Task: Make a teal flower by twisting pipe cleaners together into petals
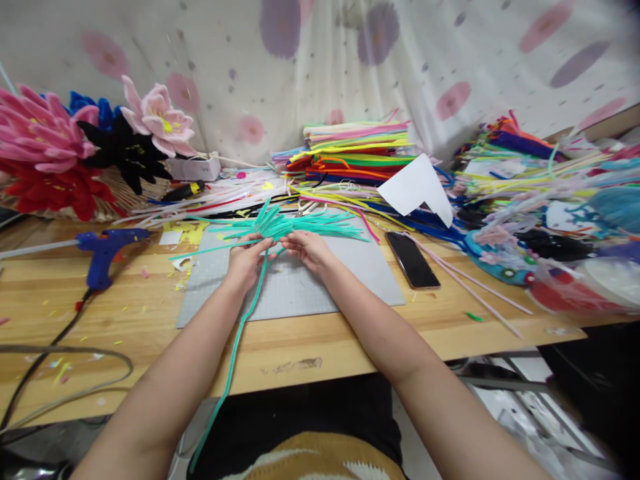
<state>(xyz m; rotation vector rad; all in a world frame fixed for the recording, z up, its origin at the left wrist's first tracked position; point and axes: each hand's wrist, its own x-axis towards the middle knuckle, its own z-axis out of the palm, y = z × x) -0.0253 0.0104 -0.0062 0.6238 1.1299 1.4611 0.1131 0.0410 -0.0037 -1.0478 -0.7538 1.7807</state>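
- One long green strand (234, 357) hung past the near edge of the wooden table (345, 347), running up from the lap to the hands.
- Left hand (246, 259): thumb and fingers pinched on the green bundle (273, 229), at its near side.
- Right hand (307, 250): fingertips closed at the same spot; how firmly they pressed could not be told.
- Bundle position: raised between both hands, over the far part of the grey mat (360, 283). More green pieces (337, 225) fanned out to its right; whether joined to it was unclear.
- Step in hand, as judged: gathering and adjusting the fuzzy green lengths where they met.
- Next move, as judged: called for one hand to steady that meeting point while the other worked a strand, with the hanging tail kept free of the table edge.
- Either side of the mat: blue glue gun (103, 257) to the left, apart from the hands; phone (413, 260) to the right.
- Beyond: cut white paper (413, 189), stacked coloured stems (360, 150), fuzzy flowers (160, 119) at far left; patterned sheet (215, 47) behind everything.
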